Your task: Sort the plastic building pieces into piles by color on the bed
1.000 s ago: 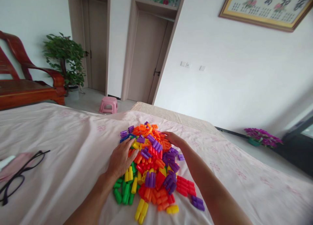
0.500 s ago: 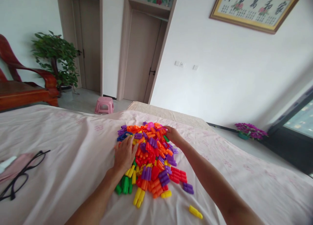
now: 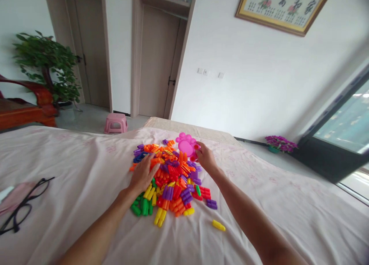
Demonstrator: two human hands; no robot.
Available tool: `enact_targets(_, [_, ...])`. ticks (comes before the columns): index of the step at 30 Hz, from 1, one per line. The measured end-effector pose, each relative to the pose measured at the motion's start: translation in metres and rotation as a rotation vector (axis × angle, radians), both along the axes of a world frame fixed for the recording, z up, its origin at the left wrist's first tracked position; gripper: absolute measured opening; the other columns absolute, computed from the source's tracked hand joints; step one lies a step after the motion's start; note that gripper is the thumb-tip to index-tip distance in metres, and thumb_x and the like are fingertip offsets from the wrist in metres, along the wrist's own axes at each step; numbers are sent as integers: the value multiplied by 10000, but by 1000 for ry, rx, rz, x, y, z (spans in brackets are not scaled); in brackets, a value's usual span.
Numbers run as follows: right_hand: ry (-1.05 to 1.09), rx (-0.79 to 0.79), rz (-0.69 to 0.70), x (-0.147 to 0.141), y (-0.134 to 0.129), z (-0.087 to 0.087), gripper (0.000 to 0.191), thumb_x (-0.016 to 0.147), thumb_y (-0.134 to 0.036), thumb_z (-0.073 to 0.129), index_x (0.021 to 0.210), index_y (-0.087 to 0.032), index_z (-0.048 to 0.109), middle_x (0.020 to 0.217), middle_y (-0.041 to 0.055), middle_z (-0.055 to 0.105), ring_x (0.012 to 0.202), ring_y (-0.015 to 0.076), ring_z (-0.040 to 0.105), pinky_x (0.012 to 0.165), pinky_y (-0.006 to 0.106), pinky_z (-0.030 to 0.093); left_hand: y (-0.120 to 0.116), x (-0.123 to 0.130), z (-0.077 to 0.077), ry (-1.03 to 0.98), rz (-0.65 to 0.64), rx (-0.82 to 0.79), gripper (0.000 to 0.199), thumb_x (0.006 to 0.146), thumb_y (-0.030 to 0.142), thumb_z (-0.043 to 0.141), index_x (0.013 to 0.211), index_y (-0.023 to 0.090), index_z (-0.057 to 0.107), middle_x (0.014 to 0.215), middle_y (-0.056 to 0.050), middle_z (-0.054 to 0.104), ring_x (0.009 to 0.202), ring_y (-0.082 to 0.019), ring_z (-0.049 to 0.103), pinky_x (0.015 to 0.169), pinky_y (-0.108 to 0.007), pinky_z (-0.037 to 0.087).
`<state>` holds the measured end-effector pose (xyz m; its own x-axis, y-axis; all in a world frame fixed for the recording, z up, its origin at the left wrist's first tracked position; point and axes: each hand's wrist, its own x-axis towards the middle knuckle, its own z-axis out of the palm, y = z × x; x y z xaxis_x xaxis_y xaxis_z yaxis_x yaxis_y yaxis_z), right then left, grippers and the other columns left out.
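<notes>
A heap of coloured plastic pieces [image 3: 170, 173], in red, orange, purple, yellow, green and blue, lies on the pale cloth. My right hand [image 3: 204, 156] pinches a pink flower-shaped piece [image 3: 186, 145] by its right edge, raised over the back right of the heap. My left hand [image 3: 144, 173] rests against the heap's left side, fingers spread, with nothing visibly gripped. One yellow piece [image 3: 218, 225] lies apart at the front right, and a purple piece [image 3: 211, 204] is near the heap's right edge.
Black glasses [image 3: 24, 207] and a pink cloth [image 3: 20, 196] lie at the left on the bed-like surface [image 3: 86, 157]. Beyond it stand a pink stool [image 3: 115, 123], a wooden chair [image 3: 37, 103], a leafy plant [image 3: 49, 61] and purple flowers [image 3: 281, 143].
My right hand has lifted the pink flower-shaped piece out of the heap. Some pieces at the back and right have shifted. The camera view has turned slightly to the right.
</notes>
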<state>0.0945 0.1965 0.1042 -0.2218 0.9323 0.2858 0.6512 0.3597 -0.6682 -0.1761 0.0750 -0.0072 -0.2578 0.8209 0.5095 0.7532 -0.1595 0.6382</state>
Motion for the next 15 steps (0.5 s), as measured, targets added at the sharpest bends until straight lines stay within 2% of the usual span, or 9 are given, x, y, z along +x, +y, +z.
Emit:
enact_targets(3, [256,-221,-96,42,5,-29,518,893,-107,521,1408,-154,543,818,34,738,662,158,726,574,214,568,-6,-13,-7,111,-28,-69,678,950,574,475,1516,201,487,1567,-158,535,1491,-284,467,1244,-489,359])
enact_targets(5, [359,-292,-166,75,2,-50,508,864,-88,540,1371,-115,550,767,33,723,648,166,730,548,222,579,-15,-23,-17,184,20,-87,732,896,595,556,1519,219,480,1565,-164,531,1474,-314,479,1229,-520,368])
enact_targets(9, [345,-355,-322,130,-10,-84,470,821,-82,609,1290,-92,590,696,25,708,592,173,715,513,234,577,-40,-38,-39,232,71,-178,905,825,663,605,1584,226,379,1628,-197,435,1519,-362,412,1210,-558,381])
enact_targets(12, [317,-412,-331,144,-16,-100,447,814,-109,628,1261,-109,611,644,2,689,555,183,704,508,249,573,-58,-35,-49,216,59,-224,1015,769,664,667,1620,248,305,1664,-195,373,1524,-387,399,1190,-573,403])
enact_targets(15, [300,-456,-251,128,-16,-107,456,811,-125,621,1267,-129,620,610,-20,669,539,182,689,516,254,560,-64,-19,-52,184,40,-201,1117,677,590,772,1623,244,291,1671,-206,335,1513,-410,401,1177,-573,419])
